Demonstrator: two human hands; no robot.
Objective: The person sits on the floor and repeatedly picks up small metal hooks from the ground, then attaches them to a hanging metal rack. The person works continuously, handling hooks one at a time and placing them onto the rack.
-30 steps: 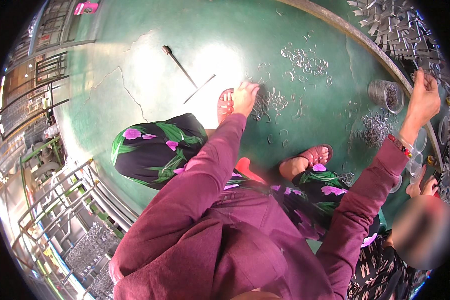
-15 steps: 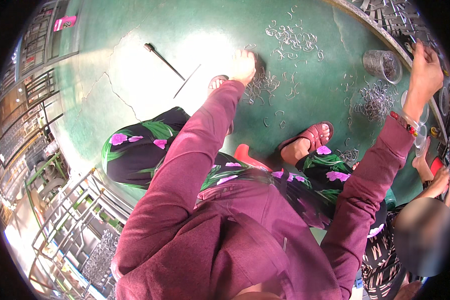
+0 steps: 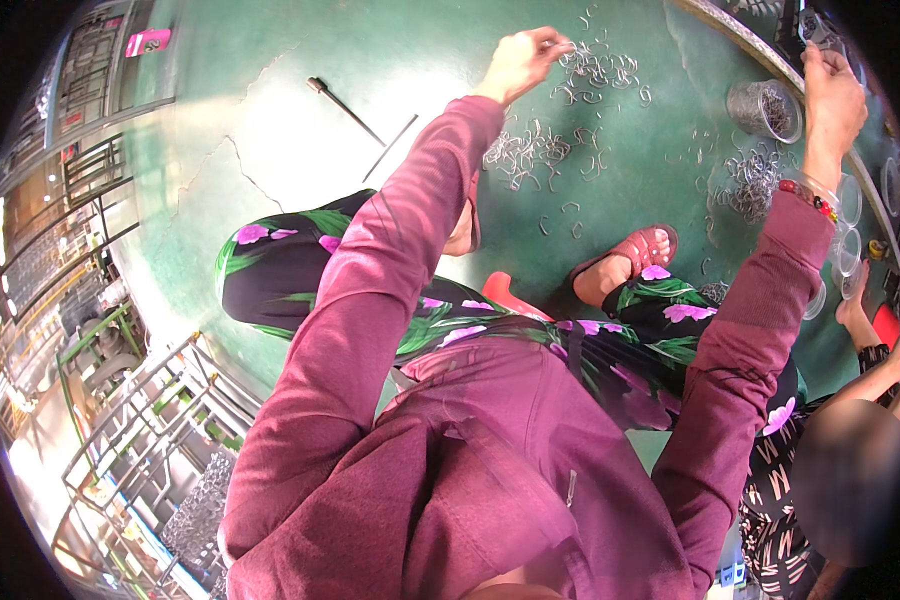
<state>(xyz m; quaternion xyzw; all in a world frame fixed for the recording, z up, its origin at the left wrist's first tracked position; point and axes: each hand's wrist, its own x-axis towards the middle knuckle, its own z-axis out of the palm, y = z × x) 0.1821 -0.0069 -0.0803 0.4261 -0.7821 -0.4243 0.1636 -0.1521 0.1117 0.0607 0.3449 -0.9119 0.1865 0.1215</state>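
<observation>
Picking step: your left hand (image 3: 518,62) pinches bent wire hooks (image 3: 555,150) off the green floor (image 3: 270,120), grip narrow on a few. Right hand (image 3: 835,95) raised by the clear cup (image 3: 765,108), grip unclear. Next: carry the pinch to the cup without dropping any.

**one pink sign, far from the hooks**

the only sign in view is a small pink rectangular sign (image 3: 147,41) at the upper left, fixed on the grey barred frame (image 3: 90,90) that runs along the edge of the green floor (image 3: 270,120). it sits well apart from the scattered metal hooks (image 3: 530,150), far to their left and a little higher. its marks are too small to read. no packages, labels or screens show.
</observation>
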